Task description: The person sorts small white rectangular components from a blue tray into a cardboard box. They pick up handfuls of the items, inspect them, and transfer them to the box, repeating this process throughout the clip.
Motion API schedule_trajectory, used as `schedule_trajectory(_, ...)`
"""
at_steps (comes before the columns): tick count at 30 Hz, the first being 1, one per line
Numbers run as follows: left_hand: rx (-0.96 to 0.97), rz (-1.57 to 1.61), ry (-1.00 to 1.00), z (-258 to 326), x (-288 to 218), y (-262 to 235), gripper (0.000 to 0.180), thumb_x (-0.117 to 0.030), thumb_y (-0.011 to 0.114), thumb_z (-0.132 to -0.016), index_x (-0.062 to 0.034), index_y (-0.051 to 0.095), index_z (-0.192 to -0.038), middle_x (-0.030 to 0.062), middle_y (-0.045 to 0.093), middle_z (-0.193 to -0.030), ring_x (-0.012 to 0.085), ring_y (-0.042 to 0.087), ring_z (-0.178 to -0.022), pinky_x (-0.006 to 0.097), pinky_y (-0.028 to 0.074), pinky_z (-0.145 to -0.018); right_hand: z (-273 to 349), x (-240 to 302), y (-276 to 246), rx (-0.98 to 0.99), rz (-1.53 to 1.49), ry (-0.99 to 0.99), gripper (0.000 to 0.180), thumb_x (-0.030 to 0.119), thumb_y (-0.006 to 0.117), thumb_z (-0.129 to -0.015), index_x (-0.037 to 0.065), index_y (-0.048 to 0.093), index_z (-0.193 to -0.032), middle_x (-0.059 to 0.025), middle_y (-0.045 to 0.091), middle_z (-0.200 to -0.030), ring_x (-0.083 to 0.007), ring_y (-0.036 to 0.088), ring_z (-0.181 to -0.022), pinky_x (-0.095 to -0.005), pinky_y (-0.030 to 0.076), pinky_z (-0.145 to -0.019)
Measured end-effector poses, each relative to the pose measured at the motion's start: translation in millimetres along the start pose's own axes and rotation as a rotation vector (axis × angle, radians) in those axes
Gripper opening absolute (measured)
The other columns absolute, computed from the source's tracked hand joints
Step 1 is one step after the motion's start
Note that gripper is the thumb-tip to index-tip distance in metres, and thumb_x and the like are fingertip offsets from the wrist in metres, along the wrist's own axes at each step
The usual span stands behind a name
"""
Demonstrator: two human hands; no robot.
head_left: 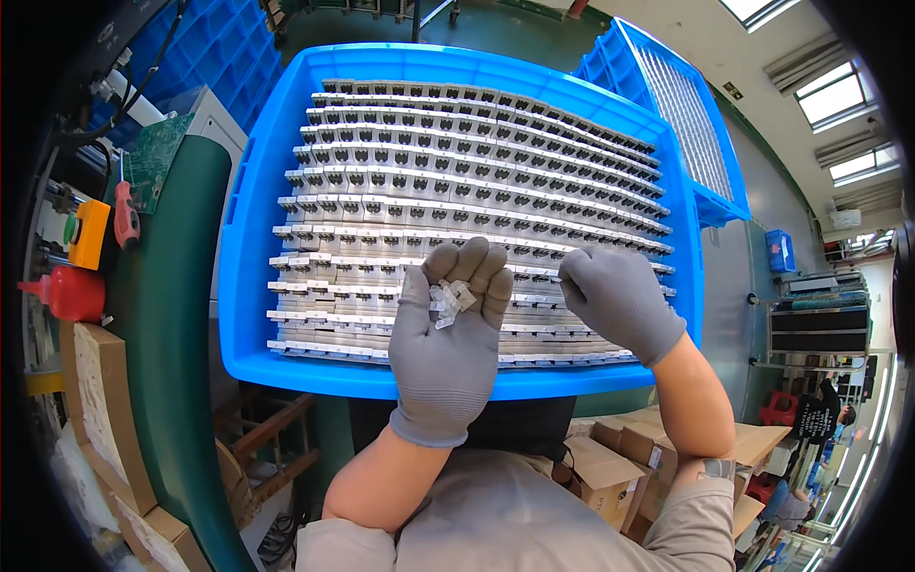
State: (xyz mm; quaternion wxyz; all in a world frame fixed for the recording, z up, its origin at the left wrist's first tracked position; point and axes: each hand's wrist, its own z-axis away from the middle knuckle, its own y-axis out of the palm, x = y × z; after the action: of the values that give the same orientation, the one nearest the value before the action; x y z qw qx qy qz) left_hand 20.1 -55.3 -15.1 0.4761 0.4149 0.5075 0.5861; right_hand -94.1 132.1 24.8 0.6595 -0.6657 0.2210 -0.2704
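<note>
My left hand (pixel 443 367), in a grey glove, lies palm up above the near half of a large blue crate (pixel 315 377). Its curled fingers cup a small heap of clear plastic pieces (pixel 448 303). To its right my gloved right hand (pixel 621 303) is closed, thumb and forefinger pinched together over the rows. Whatever that pinch may hold is hidden. Filling the crate are many white block-shaped units (pixel 419 181) in long rows, with dark fittings along their tops.
A green bench edge (pixel 176 353) runs down the left, with a red screwdriver (pixel 126 214), an orange box (pixel 89 235) and a red bottle (pixel 74 293) beside it. Another filled blue crate (pixel 721 208) stands at the far right. Open cardboard boxes (pixel 600 469) sit low at right.
</note>
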Motion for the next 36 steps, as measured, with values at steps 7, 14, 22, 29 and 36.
schedule_trajectory(7,0.039,0.017,-0.006,0.9,0.2,-0.4,0.040,-0.033,0.036,-0.113,-0.0021,0.059,-0.124,0.0156,0.062,-0.129,0.0311,0.058,-0.128,0.046,0.048,-0.112,-15.8,5.8,-7.4,0.148,0.077,0.012,0.009,0.014,0.065,-0.088,0.006,0.064,-0.086,-0.0121,0.069,-0.077,-0.0321,0.071,-0.075,-0.0450,0.057,-0.065)
schedule_trajectory(14,0.049,0.018,-0.015,1.6,0.5,-1.9,0.042,-0.035,0.036,-0.112,-0.0031,0.061,-0.125,0.0160,0.062,-0.131,0.0306,0.059,-0.127,0.046,0.048,-0.113,-24.4,11.3,-14.2,0.229,0.130,-0.005,0.008,0.014,0.066,-0.087,0.006,0.066,-0.086,-0.0120,0.069,-0.079,-0.0322,0.071,-0.074,-0.0439,0.057,-0.065)
schedule_trajectory(22,0.055,0.005,-0.015,0.8,0.1,-3.3,0.043,-0.036,0.036,-0.112,-0.0038,0.061,-0.125,0.0157,0.063,-0.132,0.0300,0.060,-0.126,0.046,0.048,-0.112,-28.1,18.7,-19.7,0.277,0.180,0.034,0.007,0.010,0.064,-0.086,0.004,0.066,-0.090,-0.0122,0.069,-0.083,-0.0329,0.072,-0.078,-0.0441,0.058,-0.067)
schedule_trajectory(29,0.098,0.015,-0.021,0.1,0.5,-6.0,0.047,-0.037,0.031,-0.113,-0.0031,0.058,-0.130,0.0177,0.060,-0.137,0.0320,0.057,-0.131,0.046,0.046,-0.114,-0.1,13.5,-22.7,-0.041,-0.090,-0.050,0.016,0.008,0.068,-0.083,0.008,0.068,-0.099,-0.0116,0.065,-0.083,-0.0334,0.067,-0.073,-0.0443,0.054,-0.063)
schedule_trajectory(36,0.003,0.035,-0.058,2.2,2.8,11.2,0.050,-0.035,0.025,-0.114,-0.0020,0.048,-0.143,0.0181,0.047,-0.152,0.0334,0.042,-0.145,0.049,0.034,-0.124,6.2,64.0,-33.6,-0.222,-0.526,-0.042,0.023,0.010,0.077,-0.082,0.012,0.070,-0.104,-0.0101,0.066,-0.086,-0.0313,0.067,-0.072,-0.0401,0.054,-0.062)
